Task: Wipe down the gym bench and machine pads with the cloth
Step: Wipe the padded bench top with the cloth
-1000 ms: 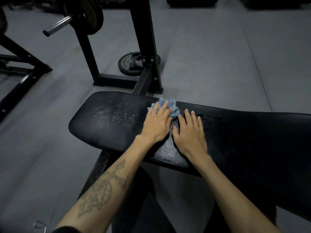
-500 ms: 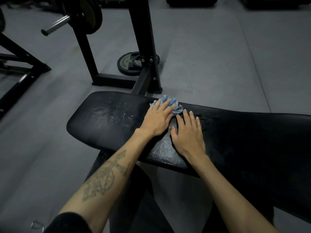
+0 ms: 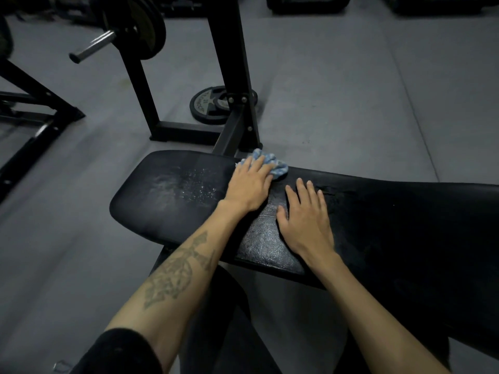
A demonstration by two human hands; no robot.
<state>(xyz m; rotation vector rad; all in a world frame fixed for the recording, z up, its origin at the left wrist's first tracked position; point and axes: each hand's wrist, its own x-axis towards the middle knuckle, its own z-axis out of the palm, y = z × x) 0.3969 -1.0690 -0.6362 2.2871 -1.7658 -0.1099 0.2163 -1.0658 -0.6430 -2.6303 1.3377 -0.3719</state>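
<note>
A long black padded gym bench [image 3: 167, 209] crosses the view from centre left to the right edge. White speckled residue [image 3: 186, 184] covers its left part. A crumpled blue cloth [image 3: 275, 166] lies at the bench's far edge, and my left hand [image 3: 249, 184] presses down on it with fingers spread over it. My right hand [image 3: 305, 217] rests flat on the pad just right of the left hand, fingers apart, holding nothing. The cloth's near half is hidden under my left fingers.
A black steel rack upright [image 3: 229, 63] and its base stand behind the bench. A weight plate [image 3: 210, 105] lies on the grey floor beside it. A loaded barbell end [image 3: 91, 47] juts out at upper left. Another black frame [image 3: 35, 114] sits at far left.
My left hand has slid the cloth a little farther along the bench's far edge, away from my right hand, which stays flat on the pad.
</note>
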